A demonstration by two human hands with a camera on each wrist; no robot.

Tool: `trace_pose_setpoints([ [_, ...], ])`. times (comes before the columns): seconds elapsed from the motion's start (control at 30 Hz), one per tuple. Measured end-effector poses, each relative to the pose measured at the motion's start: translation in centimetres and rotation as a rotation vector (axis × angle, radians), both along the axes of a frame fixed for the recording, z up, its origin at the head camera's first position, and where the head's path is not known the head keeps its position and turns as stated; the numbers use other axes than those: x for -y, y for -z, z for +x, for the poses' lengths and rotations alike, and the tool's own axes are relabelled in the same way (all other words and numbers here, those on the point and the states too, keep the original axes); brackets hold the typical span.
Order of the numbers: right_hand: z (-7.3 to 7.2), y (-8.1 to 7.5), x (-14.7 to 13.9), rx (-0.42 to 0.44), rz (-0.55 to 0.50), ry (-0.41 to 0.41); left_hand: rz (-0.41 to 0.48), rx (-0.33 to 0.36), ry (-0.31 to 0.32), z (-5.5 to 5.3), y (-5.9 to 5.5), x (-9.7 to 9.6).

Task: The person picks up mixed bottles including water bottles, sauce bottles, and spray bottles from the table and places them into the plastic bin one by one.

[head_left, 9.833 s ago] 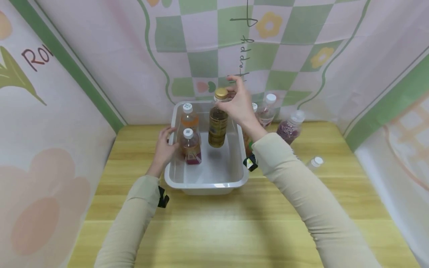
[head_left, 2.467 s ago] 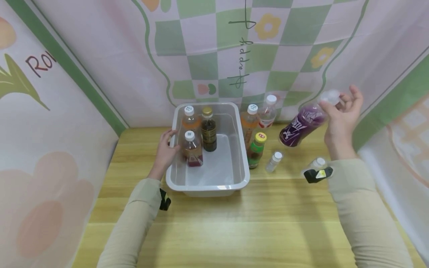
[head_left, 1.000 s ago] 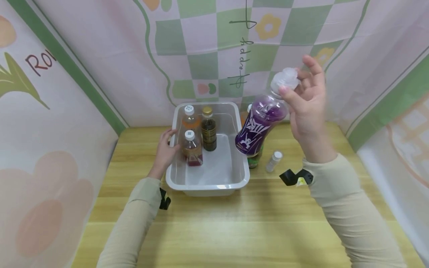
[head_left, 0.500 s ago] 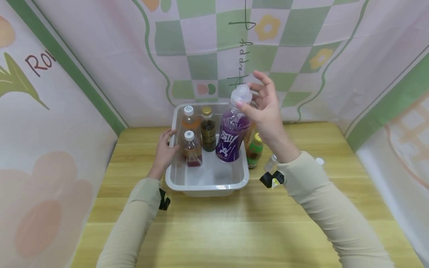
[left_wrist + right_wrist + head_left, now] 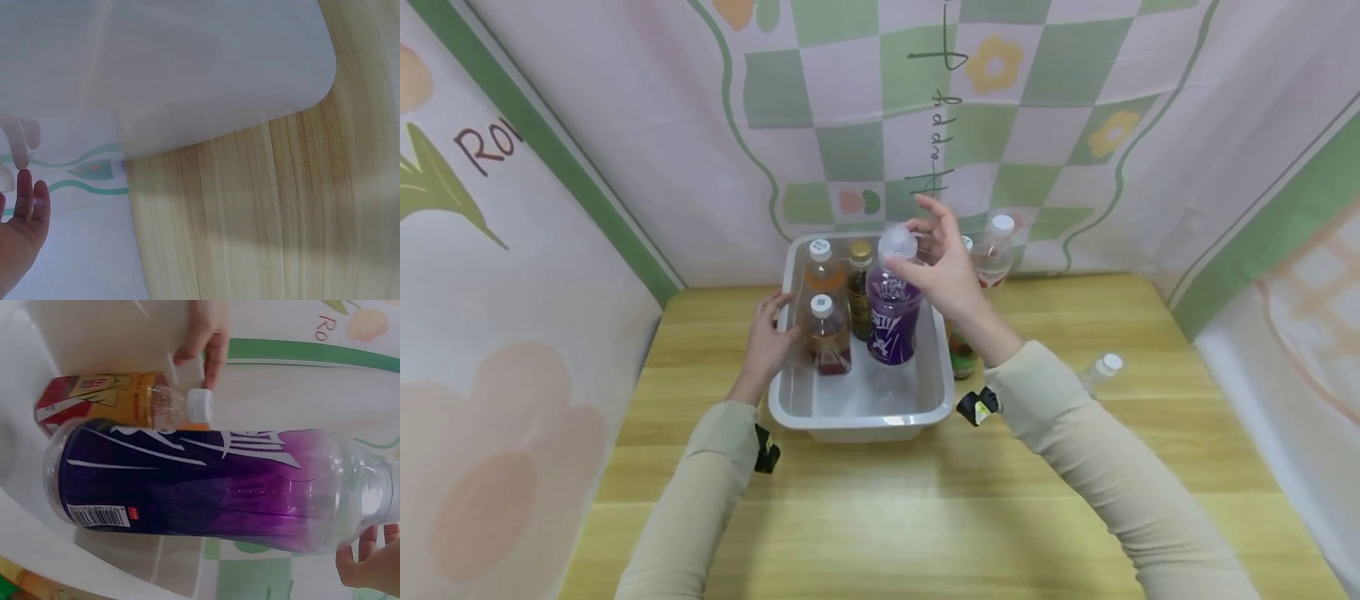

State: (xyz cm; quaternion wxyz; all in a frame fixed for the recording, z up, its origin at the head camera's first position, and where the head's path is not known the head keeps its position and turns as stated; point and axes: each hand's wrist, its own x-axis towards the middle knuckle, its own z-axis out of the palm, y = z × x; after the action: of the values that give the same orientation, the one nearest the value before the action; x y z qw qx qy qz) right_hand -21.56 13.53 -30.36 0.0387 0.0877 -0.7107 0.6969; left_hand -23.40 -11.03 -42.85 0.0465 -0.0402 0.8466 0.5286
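My right hand pinches the clear cap of a purple drink bottle, thumb in front and fingers behind. The bottle stands nearly upright inside the grey plastic tub, on its right side. In the right wrist view the bottle spans the picture, fingers at its neck. My left hand holds the tub's left rim between thumb and fingers; its fingertips meet the outer wall in the left wrist view. Also in the tub stand an orange drink bottle, a red drink bottle and a gold-capped dark bottle, partly hidden.
Right of the tub are a white-capped clear bottle, a green-labelled bottle half behind the right arm, and a small white-capped bottle. A patterned cloth hangs behind the wooden table.
The gold-capped bottle went from the right hand into the tub. The right hand then carried the purple bottle leftward from the table's right side and lowered it into the tub. The left hand stayed put.
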Motion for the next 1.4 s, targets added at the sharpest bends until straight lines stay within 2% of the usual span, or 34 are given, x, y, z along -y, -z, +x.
trace_pose_setpoints([
  [0.37,-1.1,1.7,0.9,0.089,0.132,0.021,0.0,-0.013,-0.002,0.1,-0.1,-0.1],
  [0.77,-2.1,3.5,1.2,0.167,0.212,0.033,0.0,-0.012,-0.005,0.1,-0.1,0.0],
  [0.97,-2.4,4.2,1.5,0.179,0.225,0.046,0.002,-0.013,-0.008,0.1,-0.1,0.0],
  [1.17,-2.7,4.7,2.0,0.208,0.186,0.081,0.004,-0.017,-0.01,0.1,-0.1,0.0],
  [1.4,-2.8,4.9,2.6,0.236,0.173,0.081,-0.007,0.0,-0.011,0.1,-0.2,-0.1],
])
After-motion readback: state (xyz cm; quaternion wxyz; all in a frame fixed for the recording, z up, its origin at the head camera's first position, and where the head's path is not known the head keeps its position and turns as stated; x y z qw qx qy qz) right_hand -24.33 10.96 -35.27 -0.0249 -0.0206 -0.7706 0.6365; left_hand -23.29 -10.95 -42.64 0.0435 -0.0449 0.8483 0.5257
